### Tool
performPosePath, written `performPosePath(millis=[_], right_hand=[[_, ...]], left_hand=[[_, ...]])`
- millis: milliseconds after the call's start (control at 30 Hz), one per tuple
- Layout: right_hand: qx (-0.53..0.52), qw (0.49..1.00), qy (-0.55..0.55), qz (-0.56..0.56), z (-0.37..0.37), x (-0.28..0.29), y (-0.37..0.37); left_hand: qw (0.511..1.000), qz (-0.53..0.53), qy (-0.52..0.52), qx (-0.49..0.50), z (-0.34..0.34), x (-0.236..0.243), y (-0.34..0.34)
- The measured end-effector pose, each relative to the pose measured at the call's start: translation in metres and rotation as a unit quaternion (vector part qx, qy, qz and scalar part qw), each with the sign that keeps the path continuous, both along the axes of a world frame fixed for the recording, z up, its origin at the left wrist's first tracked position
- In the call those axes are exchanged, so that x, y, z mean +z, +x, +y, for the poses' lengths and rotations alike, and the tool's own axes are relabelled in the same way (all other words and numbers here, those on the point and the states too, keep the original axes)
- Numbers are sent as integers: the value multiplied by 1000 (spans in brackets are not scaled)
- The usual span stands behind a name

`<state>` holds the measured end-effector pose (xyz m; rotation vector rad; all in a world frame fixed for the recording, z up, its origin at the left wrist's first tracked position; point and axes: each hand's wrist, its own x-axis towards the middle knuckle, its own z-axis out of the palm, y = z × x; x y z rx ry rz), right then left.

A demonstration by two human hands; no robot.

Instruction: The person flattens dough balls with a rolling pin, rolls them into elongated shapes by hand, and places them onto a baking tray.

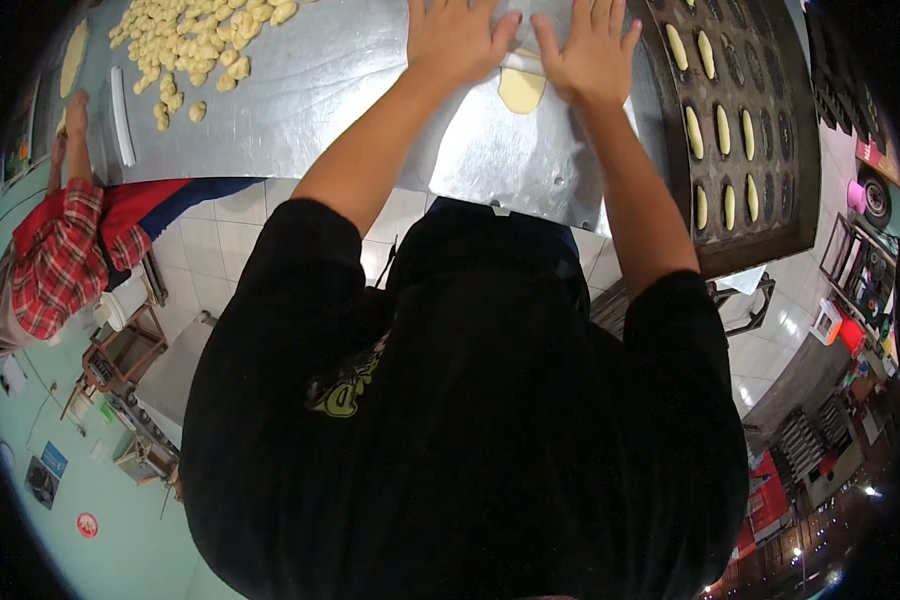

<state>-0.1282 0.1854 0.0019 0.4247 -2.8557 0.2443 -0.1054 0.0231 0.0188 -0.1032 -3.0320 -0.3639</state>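
Observation:
Both hands lie over the metal worktop point(300, 110) at the top of the view. My left hand point(455, 35) is flat with its fingers spread. On the other side of a flattened piece of pale yellow dough point(522, 91), my right hand point(588, 55) is likewise stretched out, palm down. Between the thumbs a whitish roller point(523, 63), which looks like a rolling pin, crosses the dough. Its ends are hidden under my palms. The dough's rounded near end sticks out toward me.
A heap of small dough pieces point(195, 45) lies left, near a white rod point(122, 115). On the right stands a dark moulded tray point(770, 245) with several dough sticks point(723, 130). Another person point(65, 245) in a red checked shirt works at the far left beside a long dough strip point(73, 60).

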Motion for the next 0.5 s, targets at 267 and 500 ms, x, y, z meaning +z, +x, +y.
performPosePath(millis=[267, 500], right_hand=[[105, 988, -50, -104, 38, -9, 149], [94, 970, -195, 113, 45, -17, 78]], left_hand=[[993, 18, 84, -82, 1, -27, 140], [966, 113, 221, -66, -11, -47, 53]])
